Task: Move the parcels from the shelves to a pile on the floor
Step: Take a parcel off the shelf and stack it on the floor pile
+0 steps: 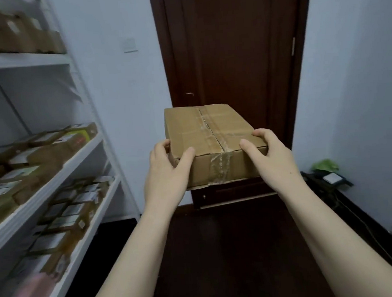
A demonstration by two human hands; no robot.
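A brown cardboard parcel (210,135), sealed with clear tape along its top seam, is held level in the air in front of a dark door. My left hand (166,171) grips its near left corner, thumb on top. My right hand (270,156) grips the near right corner the same way. White shelves (58,175) on the left carry several more cardboard parcels (38,156) on the top, middle and lower tiers. The fingers under the box are hidden.
The dark wooden door (234,51) stands shut straight ahead. Dark floor (222,251) stretches below my arms. At the right wall lie a green bag and a black object with a white label (328,175), plus a cable along the skirting.
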